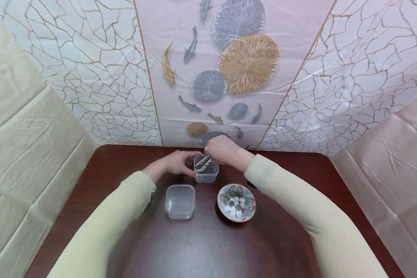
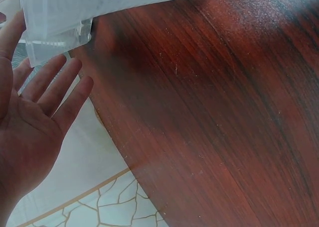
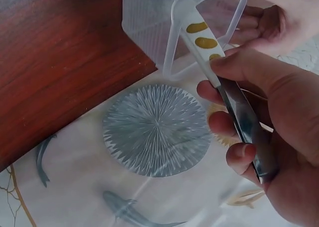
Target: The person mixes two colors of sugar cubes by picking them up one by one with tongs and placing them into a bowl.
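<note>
A clear square plastic container [image 1: 206,178] stands near the table's back edge. My left hand [image 1: 176,163] holds it from the left side, thumb at the front corner and index finger toward the back. In the left wrist view the other fingers [image 2: 75,100] of that hand stretch out loosely beside it. My right hand [image 1: 224,150] is over the container's back right rim. It grips tongs [image 3: 239,107] with shiny metal handles and a white part bearing gold oval spots. Their tips reach down into the container; what lies at the tips is hidden.
A second clear plastic container [image 1: 180,200] stands nearer, to the left. On the right is a patterned bowl [image 1: 222,210] of white and dark greenish cubes. A patterned cloth [image 1: 180,116] hangs behind the dark wooden table [image 1: 194,247].
</note>
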Available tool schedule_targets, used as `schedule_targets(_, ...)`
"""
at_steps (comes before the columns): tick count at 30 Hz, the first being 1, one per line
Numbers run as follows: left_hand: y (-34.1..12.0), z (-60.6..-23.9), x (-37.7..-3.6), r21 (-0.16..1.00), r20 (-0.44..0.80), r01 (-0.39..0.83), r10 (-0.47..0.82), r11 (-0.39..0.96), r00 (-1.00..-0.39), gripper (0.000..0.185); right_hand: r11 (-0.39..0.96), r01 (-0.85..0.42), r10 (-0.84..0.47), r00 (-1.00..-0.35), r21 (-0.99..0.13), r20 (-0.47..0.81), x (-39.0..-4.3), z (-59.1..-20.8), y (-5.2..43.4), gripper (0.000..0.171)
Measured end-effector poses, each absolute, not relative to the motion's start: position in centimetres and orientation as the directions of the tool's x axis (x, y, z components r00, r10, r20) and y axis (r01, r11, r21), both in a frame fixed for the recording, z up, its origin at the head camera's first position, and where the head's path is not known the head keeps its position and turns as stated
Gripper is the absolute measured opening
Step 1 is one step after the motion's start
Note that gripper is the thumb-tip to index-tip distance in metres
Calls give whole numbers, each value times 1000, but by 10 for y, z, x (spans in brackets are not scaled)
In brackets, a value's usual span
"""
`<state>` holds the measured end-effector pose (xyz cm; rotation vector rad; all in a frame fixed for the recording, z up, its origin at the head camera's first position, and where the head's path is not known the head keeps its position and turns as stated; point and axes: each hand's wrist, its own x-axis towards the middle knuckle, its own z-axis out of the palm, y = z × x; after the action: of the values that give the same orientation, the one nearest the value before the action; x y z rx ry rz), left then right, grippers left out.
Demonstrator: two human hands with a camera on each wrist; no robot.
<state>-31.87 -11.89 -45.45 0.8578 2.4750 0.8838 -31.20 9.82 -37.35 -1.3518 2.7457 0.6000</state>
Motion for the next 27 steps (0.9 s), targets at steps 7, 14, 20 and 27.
schedule_targets(7, -118, -453, -318, 654, -168, 395, 632, 646, -756, 87, 584, -747, -697, -662, 317, -276, -315, -375, 104, 11)
schedule_targets(14, -119, -451, -316, 650, -149, 409, 635, 641, -758, 86, 589, -748, -731, -655, 307, -194, -306, -370, 113, 10)
schedule_targets(20, -120, -452, -315, 663, -149, 404, 639, 631, -754, 86, 519, -792, -807, -578, 322, -122, -306, -378, 117, 14)
schedule_targets(27, -119, -453, -315, 661, -145, 405, 637, 632, -757, 87, 445, -816, -858, -506, 370, -85, -307, -384, 113, 13)
